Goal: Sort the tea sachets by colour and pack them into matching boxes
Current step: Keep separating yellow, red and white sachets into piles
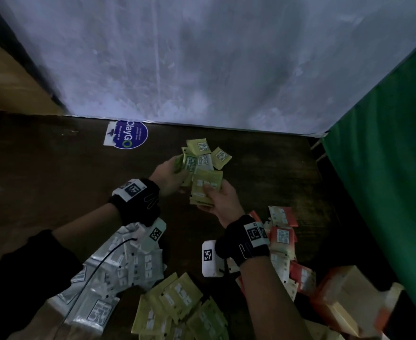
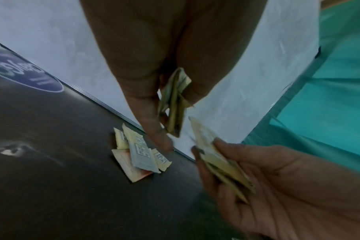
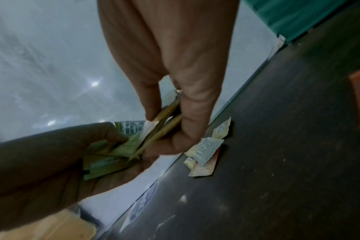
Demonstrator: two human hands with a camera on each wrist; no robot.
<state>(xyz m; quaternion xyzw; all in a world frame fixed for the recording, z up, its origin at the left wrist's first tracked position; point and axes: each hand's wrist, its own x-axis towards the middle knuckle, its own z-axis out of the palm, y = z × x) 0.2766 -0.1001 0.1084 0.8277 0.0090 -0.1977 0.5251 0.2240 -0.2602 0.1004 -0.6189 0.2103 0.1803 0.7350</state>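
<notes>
My left hand [image 1: 171,175] grips a small bunch of green tea sachets [image 1: 188,164], seen edge-on between its fingers [image 2: 173,104] in the left wrist view. My right hand [image 1: 220,200] pinches a stack of yellow-green sachets [image 1: 205,186] between thumb and fingers [image 3: 164,123]. Both hands hover close together above a little heap of mixed sachets [image 1: 205,153] on the dark table [image 1: 55,168]. Nearer me lie a silver sachet pile [image 1: 118,266], a yellow-green pile [image 1: 177,305] and an orange pile [image 1: 284,241].
An orange box [image 1: 346,305] lies open at the lower right. A round blue sticker [image 1: 128,134] sits at the table's far edge against a pale wall [image 1: 202,57]. A green cloth [image 1: 393,155] hangs on the right. A white tagged device [image 1: 210,258] rests by my right wrist.
</notes>
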